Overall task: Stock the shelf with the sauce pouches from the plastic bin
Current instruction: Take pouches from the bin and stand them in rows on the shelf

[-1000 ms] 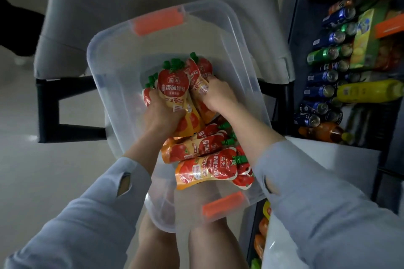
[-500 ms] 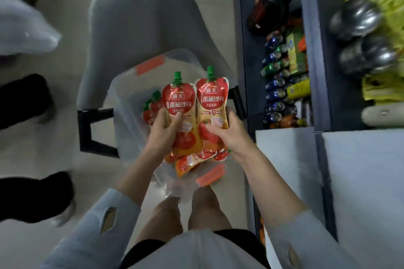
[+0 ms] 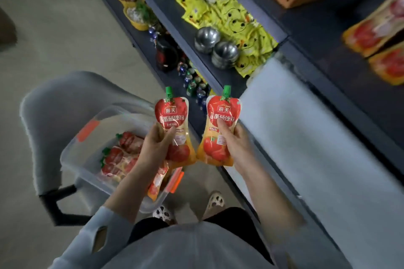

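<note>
Head view.

- Left hand [image 3: 156, 148]: centre frame, fingers and thumb wrapped round the lower half of the left pouch [image 3: 172, 116], which stands upright with its green cap on top.
- Right hand [image 3: 235, 144]: just right of centre, gripping the right pouch [image 3: 220, 129] the same way, thumb across its front. The two pouches are near each other but apart.
- Plastic bin [image 3: 74, 159]: lower left, on a grey chair [image 3: 54, 105]. The spare pouches [image 3: 122, 155] lie flat inside.
- Shelf [image 3: 317, 28]: runs along the right side. Red-and-orange packs [image 3: 376, 35], blurred, lie at the right edge, possibly the same product.
- Also on the shelving: metal bowls [image 3: 218, 48], yellow packets [image 3: 229, 15] and cans [image 3: 194, 87] lower down.

Change: a second ago both hands were down among the pouches in the bin. Half a second ago they had lifted one each, edges touching, just above it. Now both pouches are clear of the bin and the view has swung to the shelf.

Judgement: the pick is done and a carry is under way. Placing comes next, and many pouches remain.
</note>
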### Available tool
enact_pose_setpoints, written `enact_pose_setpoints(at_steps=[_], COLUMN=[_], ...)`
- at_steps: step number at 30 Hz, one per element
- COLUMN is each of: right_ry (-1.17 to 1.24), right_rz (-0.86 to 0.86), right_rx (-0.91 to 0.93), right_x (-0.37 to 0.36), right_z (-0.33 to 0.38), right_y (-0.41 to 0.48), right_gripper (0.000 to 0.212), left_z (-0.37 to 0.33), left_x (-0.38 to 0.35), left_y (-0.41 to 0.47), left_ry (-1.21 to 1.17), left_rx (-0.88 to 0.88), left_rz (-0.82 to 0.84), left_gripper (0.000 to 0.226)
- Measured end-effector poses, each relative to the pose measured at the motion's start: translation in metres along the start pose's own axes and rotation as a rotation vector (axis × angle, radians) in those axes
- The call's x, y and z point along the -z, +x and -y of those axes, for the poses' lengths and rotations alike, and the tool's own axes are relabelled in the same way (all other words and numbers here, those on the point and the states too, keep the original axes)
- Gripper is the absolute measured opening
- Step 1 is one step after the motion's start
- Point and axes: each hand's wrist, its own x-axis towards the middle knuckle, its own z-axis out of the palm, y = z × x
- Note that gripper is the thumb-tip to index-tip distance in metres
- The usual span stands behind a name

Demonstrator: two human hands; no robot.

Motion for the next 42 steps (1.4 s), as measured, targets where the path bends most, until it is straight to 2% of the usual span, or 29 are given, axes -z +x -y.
enact_pose_setpoints(at_steps=[3, 8, 13, 17, 22, 27, 30, 37, 42], right_ry=[0.030, 0.100, 0.142, 0.117, 0.066, -0.066, -0.037, 0.008, -0.044], right_rz=[-0.132, -0.288, -0.451, -0.536, -0.629, -0.700, -0.726, -0.753, -0.824], right_rx=[0.110, 0.249, 0.351, 0.390, 0.463, 0.484, 0.451, 0.398, 0.406], right_x=[0.039, 0.106, 0.177, 0.231, 0.299, 0.370, 0.405, 0.433, 0.444], right_z=[0.016, 0.045, 0.083, 0.113, 0.145, 0.164, 0.165, 0.166, 0.175], right_y=[-0.017, -0.049, -0.083, -0.103, -0.105, -0.087, -0.068, -0.020, 0.012], right_gripper=[0.034, 0.024, 0.016, 0.017, 0.014, 0.027, 0.030, 0.018, 0.013], left_z=[-0.016, -0.039, -0.065, -0.091, -0.121, -0.141, -0.144, -0.142, -0.144], left_x=[-0.036, -0.106, -0.182, -0.241, -0.310, -0.354, -0.371, -0.391, -0.400], left_y=[0.000, -0.003, -0.015, -0.029, -0.043, -0.048, -0.044, -0.033, -0.025], left_ry=[0.052, 0.109, 0.149, 0.202, 0.230, 0.229, 0.231, 0.221, 0.259], left_rx=[-0.049, -0.151, -0.251, -0.361, -0.458, -0.506, -0.512, -0.481, -0.486], left_rz=[0.102, 0.267, 0.459, 0.573, 0.585, 0.611, 0.595, 0.531, 0.493], left_gripper=[0.013, 0.002, 0.013, 0.027, 0.032, 0.034, 0.033, 0.027, 0.037])
